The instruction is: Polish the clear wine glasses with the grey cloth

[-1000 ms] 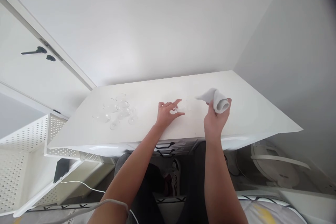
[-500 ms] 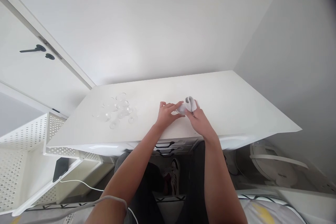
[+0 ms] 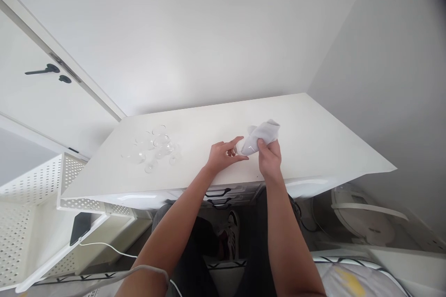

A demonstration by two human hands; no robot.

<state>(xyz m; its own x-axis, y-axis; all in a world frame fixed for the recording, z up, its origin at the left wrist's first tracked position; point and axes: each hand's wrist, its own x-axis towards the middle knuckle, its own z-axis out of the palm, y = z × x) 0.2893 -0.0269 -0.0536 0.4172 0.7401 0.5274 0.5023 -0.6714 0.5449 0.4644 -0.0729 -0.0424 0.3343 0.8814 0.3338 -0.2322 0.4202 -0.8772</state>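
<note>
White table (image 3: 324, 148), white cloth (image 3: 264, 134), clear glass (image 3: 238, 148): too hard a twist could crack the glass or pull it loose.
Near the table's middle, the left hand (image 3: 221, 155) has its grip curled round the glass's left end; the right hand (image 3: 270, 157) pinches the cloth at the other end, whether inside or around the glass I cannot tell. A loose left hold could let it strike the table. Since half a second ago, the right hand has shifted farther right, and the bunched cloth now stretches out under its thumb.
</note>
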